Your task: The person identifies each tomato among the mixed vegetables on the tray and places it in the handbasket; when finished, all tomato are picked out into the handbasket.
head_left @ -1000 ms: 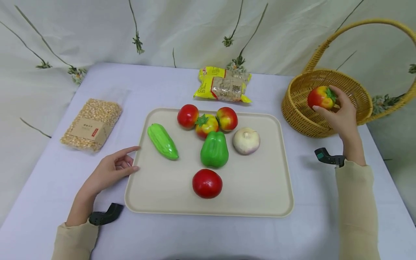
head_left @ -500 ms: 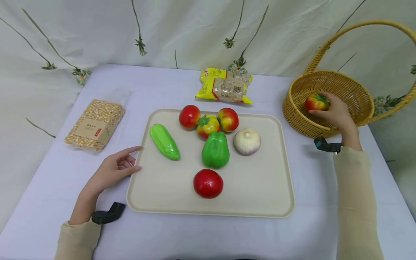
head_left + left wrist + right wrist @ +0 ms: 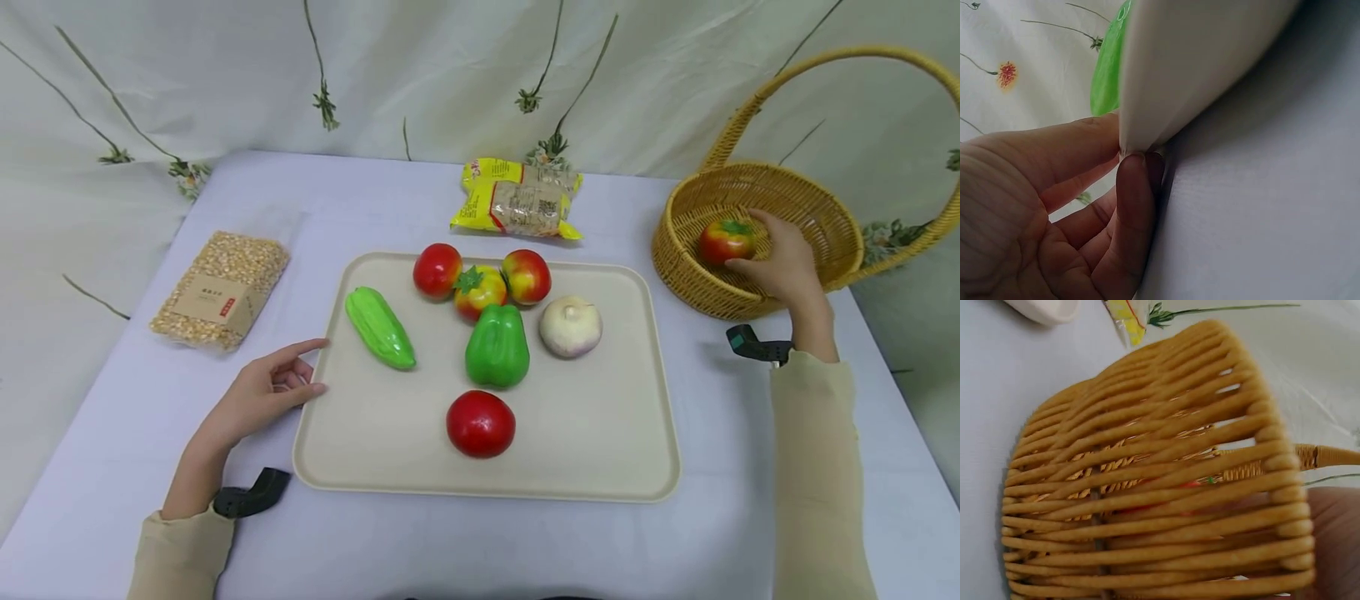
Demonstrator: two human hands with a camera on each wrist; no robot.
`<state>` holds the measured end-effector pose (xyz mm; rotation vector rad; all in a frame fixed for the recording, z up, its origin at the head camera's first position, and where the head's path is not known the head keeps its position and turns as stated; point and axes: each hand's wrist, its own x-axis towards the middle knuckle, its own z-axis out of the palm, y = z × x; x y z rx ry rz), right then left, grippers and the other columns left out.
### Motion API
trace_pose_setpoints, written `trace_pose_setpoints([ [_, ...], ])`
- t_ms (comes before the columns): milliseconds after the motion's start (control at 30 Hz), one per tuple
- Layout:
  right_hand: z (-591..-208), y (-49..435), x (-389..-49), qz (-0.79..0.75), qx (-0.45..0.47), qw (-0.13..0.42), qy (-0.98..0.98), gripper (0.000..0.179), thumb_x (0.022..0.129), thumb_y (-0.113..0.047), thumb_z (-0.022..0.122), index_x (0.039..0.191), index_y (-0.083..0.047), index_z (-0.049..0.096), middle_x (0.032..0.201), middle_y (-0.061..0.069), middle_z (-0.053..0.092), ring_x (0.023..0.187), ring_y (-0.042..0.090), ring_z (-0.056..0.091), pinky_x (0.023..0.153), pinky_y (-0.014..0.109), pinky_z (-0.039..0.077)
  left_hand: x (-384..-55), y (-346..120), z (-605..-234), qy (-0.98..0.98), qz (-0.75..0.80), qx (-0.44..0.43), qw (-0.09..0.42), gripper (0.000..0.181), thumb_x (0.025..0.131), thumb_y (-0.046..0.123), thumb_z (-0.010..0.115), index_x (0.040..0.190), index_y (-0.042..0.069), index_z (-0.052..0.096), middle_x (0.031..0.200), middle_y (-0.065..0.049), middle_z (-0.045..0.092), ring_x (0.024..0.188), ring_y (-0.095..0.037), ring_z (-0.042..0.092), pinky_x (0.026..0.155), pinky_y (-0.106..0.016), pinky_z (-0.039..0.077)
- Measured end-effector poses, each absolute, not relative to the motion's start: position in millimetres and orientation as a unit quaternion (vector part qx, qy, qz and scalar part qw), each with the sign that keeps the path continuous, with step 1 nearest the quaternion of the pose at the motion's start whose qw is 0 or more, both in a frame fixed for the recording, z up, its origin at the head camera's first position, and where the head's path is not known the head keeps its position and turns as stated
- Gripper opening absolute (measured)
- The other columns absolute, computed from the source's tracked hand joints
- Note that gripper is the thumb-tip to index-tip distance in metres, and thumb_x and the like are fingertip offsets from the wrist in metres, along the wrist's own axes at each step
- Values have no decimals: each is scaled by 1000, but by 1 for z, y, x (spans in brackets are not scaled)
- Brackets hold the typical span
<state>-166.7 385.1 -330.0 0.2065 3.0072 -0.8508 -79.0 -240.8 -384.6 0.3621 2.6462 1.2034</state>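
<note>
A red-yellow tomato [image 3: 726,242] with a green calyx rests inside the wicker basket [image 3: 678,279]. My right hand [image 3: 787,258] reaches into the basket beside it, thumb and index finger spread with a small gap to the tomato. Through the weave in the right wrist view, a bit of red shows; the fingers are mostly hidden. My left hand [image 3: 262,392] holds the left rim of the beige tray [image 3: 360,450]; in the left wrist view, its thumb lies at the rim and curled fingers [image 3: 1132,212] touch the lower edge.
On the tray are a green pepper [image 3: 497,346], a bitter-gourd-like green vegetable [image 3: 380,327], a garlic bulb [image 3: 571,326] and several tomatoes [image 3: 480,423]. A bag of corn kernels [image 3: 221,290] lies left, yellow packets [image 3: 521,200] behind. The basket handle [image 3: 862,52] arches high.
My right hand has lowered the tomato into the basket and let go of it, drawing back slightly. The left hand has stayed at the tray rim.
</note>
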Motion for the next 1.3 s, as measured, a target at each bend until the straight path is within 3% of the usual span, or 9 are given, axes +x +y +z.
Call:
trace_pose_setpoints([
  [133, -326, 382, -158, -269, 67, -38, 960, 69, 90, -12, 58, 148, -5, 21, 151, 27, 21, 139, 48, 16, 111, 63, 14, -80, -241, -386, 901, 404, 120, 106, 53, 84, 11, 68, 133, 5, 49, 82, 2, 53, 64, -2, 49, 56, -18, 42],
  [333, -327, 375, -144, -277, 81, -108, 951, 60, 92, -14, 54, 146, -10, 30, 145, 24, 33, 127, 45, 33, 101, 60, 32, -79, -241, -386, 902, 402, 120, 105, 52, 85, 12, 68, 133, 5, 49, 82, 2, 53, 64, -3, 49, 57, -18, 42],
  [433, -329, 368, -138, -287, 79, -168, 940, 53, 91, -12, 55, 142, -10, 39, 138, 22, 41, 122, 38, 40, 101, 44, 39, -79, -241, -386, 901, 403, 117, 106, 52, 85, 13, 68, 133, 5, 49, 82, 1, 53, 64, -3, 49, 57, -18, 42],
  [600, -334, 354, -127, -309, 44, -281, 907, 43, 89, -7, 59, 131, -6, 51, 125, 20, 51, 102, 4, 49, 86, 5, 36, -78, -241, -387, 902, 402, 114, 109, 52, 85, 12, 68, 133, 6, 49, 82, 1, 53, 64, -3, 49, 57, -18, 42],
  [733, -337, 341, -118, -334, 9, -334, 882, 39, 86, -1, 61, 124, -2, 55, 117, 19, 55, 93, -17, 46, 78, -1, 37, -78, -241, -386, 901, 403, 117, 109, 52, 85, 13, 68, 133, 5, 49, 83, 0, 53, 64, -3, 48, 56, -18, 41],
  [833, -338, 330, -112, -352, -9, -352, 867, 37, 84, 2, 61, 121, 1, 57, 106, -3, 58, 91, -16, 49, 78, 0, 39, -78, -241, -385, 902, 401, 119, 106, 52, 85, 13, 68, 133, 5, 49, 82, 0, 53, 64, -3, 49, 56, -18, 41],
  [967, -338, 315, -103, -371, -42, -361, 854, 36, 83, 7, 60, 119, 5, 56, 106, -26, 44, 89, -13, 51, 78, 1, 40, -79, -240, -386, 904, 398, 119, 103, 51, 85, 12, 68, 133, 6, 50, 82, 1, 54, 64, -3, 49, 56, -18, 42],
  [1167, -335, 291, -87, -387, -101, -356, 844, 39, 82, 8, 61, 120, 5, 56, 115, -1, 55, 90, -8, 53, 80, 4, 43, -79, -241, -388, 907, 392, 121, 100, 51, 85, 12, 68, 133, 6, 50, 82, 0, 54, 64, -2, 49, 56, -18, 41],
  [1300, -336, 277, -78, -397, -153, -349, 835, 34, 85, 1, 61, 118, 7, 56, 116, 18, 56, 90, -6, 53, 81, 5, 43, -79, -241, -386, 906, 392, 124, 99, 51, 85, 12, 68, 133, 6, 50, 83, -2, 54, 64, -2, 48, 56, -18, 41],
])
